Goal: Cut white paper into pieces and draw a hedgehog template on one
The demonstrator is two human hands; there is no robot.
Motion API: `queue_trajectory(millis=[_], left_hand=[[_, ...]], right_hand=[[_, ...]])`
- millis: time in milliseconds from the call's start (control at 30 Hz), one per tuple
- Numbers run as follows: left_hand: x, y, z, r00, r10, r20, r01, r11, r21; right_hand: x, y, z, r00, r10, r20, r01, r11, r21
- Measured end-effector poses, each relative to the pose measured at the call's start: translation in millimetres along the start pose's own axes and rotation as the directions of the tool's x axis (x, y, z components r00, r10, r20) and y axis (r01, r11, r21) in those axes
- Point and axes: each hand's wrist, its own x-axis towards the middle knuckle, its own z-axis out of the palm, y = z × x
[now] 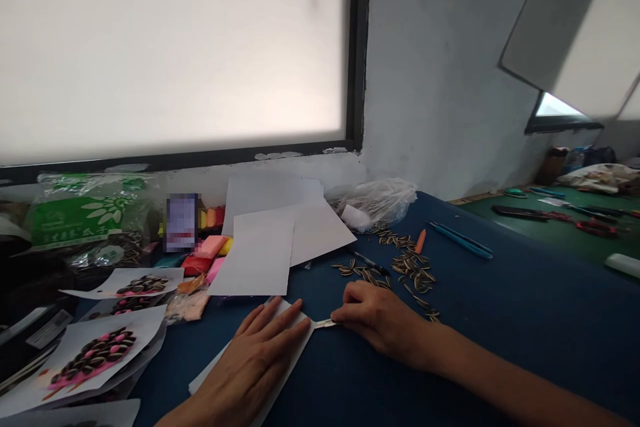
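Observation:
My left hand [255, 353] lies flat with its fingers stretched out on a sheet of white paper [286, 383]. The paper rests on the dark blue tabletop, partly covered by the hand. Just to the right, my right hand [376, 320] is closed in a pinch on a narrow pale strip [325, 324]. The strip reaches to the paper's right corner; whether it is part of the sheet or a separate piece I cannot tell. Behind my right hand lie striped sunflower seeds [414, 270] and a black pen [370, 263].
Blue tweezers [461, 240] and an orange stick [421, 241] lie at the right. White sheets [257, 247], colored clay packs [210, 247] and a clear plastic bag [383, 200] sit at the back. Printed picture sheets [95, 353] and a green seed bag [90, 213] are left.

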Motion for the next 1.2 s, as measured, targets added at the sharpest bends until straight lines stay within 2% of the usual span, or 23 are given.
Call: queue_trajectory(millis=[200, 333, 467, 600, 767, 933, 1100, 1200], left_hand=[[-2, 4, -2, 1.000, 0.003, -0.004, -0.003, 1.000, -0.002], [-1, 11, -6, 0.999, -0.039, -0.032, 0.039, 0.999, 0.008], [0, 11, -7, 1.000, 0.019, -0.022, -0.020, 0.999, -0.038], [0, 12, -10, 0.999, -0.008, -0.038, 0.006, 0.998, -0.060], [1, 12, -12, 1.000, 0.015, 0.021, -0.013, 0.996, -0.086], [1, 12, -11, 1.000, 0.002, -0.029, -0.005, 0.996, -0.094], [2, 8, -10, 0.999, 0.017, 0.045, -0.012, 0.994, -0.110], [2, 6, -7, 1.000, 0.009, 0.024, -0.007, 0.995, -0.098]], right_hand=[[-1, 0, 4, 0.999, -0.026, -0.026, 0.025, 0.998, -0.052], [0, -2, 2, 0.999, -0.035, 0.004, 0.035, 0.999, -0.007], [-1, -3, 2, 0.999, -0.045, -0.003, 0.045, 0.999, -0.005], [-1, -3, 6, 0.998, -0.065, -0.011, 0.065, 0.998, -0.024], [0, -6, 6, 0.999, -0.049, 0.008, 0.050, 0.998, -0.042], [1, -9, 7, 0.997, -0.075, 0.022, 0.076, 0.996, -0.055], [1, -12, 9, 0.998, -0.068, 0.015, 0.069, 0.995, -0.069], [-1, -15, 12, 0.997, -0.083, 0.004, 0.083, 0.994, -0.066]])
